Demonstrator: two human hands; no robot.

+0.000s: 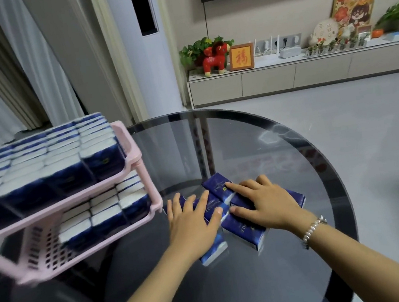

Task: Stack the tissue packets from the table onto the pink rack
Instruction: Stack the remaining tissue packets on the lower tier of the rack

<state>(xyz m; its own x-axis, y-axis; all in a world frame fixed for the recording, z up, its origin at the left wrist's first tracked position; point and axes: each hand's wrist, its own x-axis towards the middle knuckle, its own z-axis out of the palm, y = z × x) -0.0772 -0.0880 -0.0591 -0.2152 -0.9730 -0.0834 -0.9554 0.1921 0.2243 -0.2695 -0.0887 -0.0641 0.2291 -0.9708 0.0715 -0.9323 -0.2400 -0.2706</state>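
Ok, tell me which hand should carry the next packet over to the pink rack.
Probably the left hand: it rests on the tissue packets on the side nearer the pink rack. The right hand lies farther away.

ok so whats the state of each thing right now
left hand: flat on loose tissue packets
right hand: fingers spread over them
loose tissue packets: lying flat on glass table
pink rack: top tier full, lower tier partly filled
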